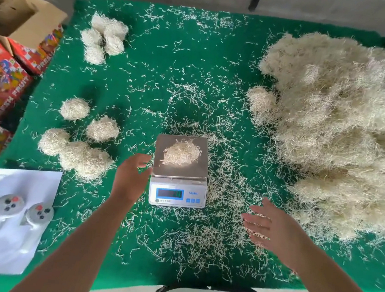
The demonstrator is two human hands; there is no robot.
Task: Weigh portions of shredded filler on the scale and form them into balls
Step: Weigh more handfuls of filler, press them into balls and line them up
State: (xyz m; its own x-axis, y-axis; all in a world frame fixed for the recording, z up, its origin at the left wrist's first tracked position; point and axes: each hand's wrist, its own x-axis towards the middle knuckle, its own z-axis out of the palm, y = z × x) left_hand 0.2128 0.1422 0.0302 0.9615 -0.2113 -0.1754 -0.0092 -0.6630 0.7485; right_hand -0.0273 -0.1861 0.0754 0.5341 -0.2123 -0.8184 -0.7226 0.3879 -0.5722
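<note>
A small portion of filler [180, 156] sits mid-frame on the scale [180, 171] pan — just right of the left hand [130, 174], whose relaxed fingers hold nothing — while the right hand [270, 229], fingers spread, hovers farther off, lower right.

Small loose filler portion [181, 155] on scale [180, 171] platform; big filler heap [342, 129] right; formed balls [85, 133] left.
</note>
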